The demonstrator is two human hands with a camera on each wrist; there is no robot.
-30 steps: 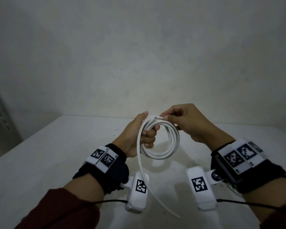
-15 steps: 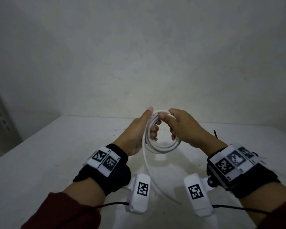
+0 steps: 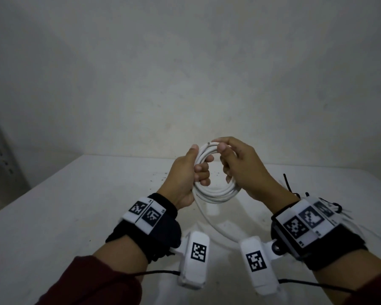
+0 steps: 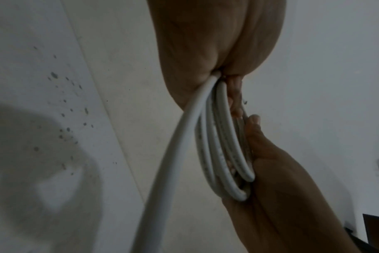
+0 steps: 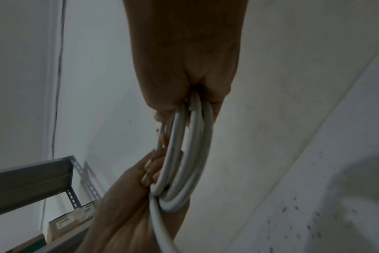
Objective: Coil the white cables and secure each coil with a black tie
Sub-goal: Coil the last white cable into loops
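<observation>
The head view looks forward and down over the worktop (image 3: 53,216); both wrist views look closely along the palms, sharing the cable coil (image 4: 223,154).

wall (image 3: 185,73): plain, off-white | table (image 3: 53,205): white, dark-speckled | metal shelving (image 5: 32,176): grey, far left | light: dim

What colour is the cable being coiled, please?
White; the cable shows best in the head view, gripped by both hands.
</observation>
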